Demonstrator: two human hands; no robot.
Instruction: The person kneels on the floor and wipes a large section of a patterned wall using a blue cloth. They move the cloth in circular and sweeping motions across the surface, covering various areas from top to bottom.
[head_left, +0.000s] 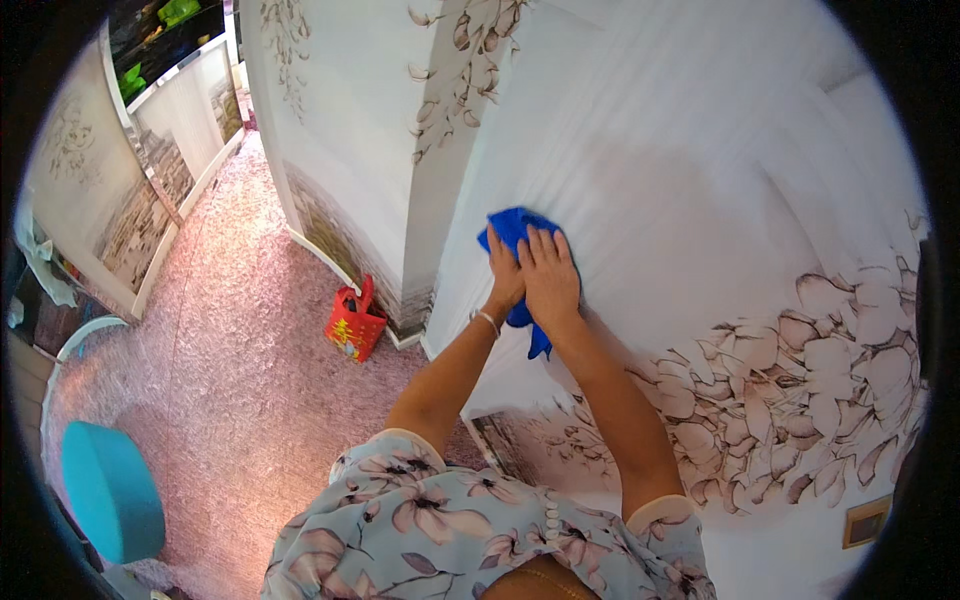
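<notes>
A blue cloth (517, 223) is pressed against a smooth white wall panel (645, 247), with a loose corner hanging below. My right hand (551, 277) lies on the cloth, its fingers pointing up. Close against it on the left, my left hand (507, 274) also presses on the cloth, and a bracelet (489, 324) circles that wrist. Both arms reach forward from short floral sleeves. The palms and part of the cloth are hidden under the hands.
A red gift bag (355, 326) stands on the mottled pink floor (247, 300) beside a wall corner (409, 300). A turquoise stool (112, 491) sits at lower left. Flower-patterned wall covering (780, 397) and a wall switch (868, 522) are at right.
</notes>
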